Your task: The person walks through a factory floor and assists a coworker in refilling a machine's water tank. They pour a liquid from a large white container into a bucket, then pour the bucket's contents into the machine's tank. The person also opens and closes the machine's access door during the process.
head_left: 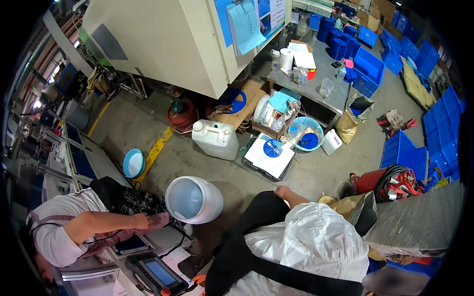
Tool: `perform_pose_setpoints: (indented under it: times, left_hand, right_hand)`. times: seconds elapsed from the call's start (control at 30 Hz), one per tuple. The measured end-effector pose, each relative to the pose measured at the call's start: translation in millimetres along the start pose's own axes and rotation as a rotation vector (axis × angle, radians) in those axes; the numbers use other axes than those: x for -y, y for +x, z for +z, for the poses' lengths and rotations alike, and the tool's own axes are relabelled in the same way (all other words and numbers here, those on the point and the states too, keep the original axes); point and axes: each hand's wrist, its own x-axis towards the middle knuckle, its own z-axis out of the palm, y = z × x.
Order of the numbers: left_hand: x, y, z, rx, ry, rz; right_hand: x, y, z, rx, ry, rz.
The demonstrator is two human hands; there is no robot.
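Note:
Neither of my hands shows in the head view, and no forearm of mine comes in from the lower edge. At the lower left sits a co-worker [64, 217] in a white shirt and checked apron, a hand resting near the lap. Another person [306, 232] in a white top with black straps fills the lower right, one hand by the dark-clad knee. Between them, near the bottom edge, lies a handheld control panel [155, 274] with a screen and a red button. A white plastic drum [207, 200], open at the top, stands just beyond.
A large cream machine [163, 44] rises at the back. A white jerrycan [216, 140], a red gas cylinder [181, 116] and a light-blue basin [134, 163] stand on the floor. A grey worktable [331, 96] holds cups and papers. Blue crates [368, 71] stack up at the right.

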Motion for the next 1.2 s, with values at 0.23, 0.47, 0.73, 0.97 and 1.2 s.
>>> perform_pose_setpoints:
  times: [0.23,0.47,0.73,0.97,1.2]
  left_hand:
    - [9.3,-5.0,-2.9,0.038,0.033,-0.062]
    - [19.4,-6.3,-2.8,0.070,0.043,-0.111]
    - [28.2,-8.2,8.4,0.096,-0.012,-0.133]
    - [47.8,13.2,46.7,0.156,-0.013,-0.201]
    - [61.2,2.8,67.0,0.011,-0.108,-0.153]
  right_hand:
    - [-26.1,-5.0,-10.6,0.220,-0.109,0.044]
    - [267.5,-48.9,-186.6,0.358,1.074,-0.591]
    - [445.0,-275.5,-307.1,1.432,0.758,-2.227]
    - [455.9,-302.8,-315.3,1.791,0.601,-2.178]
    - [466.3,-299.3,-298.3,2.080,0.882,-2.045]
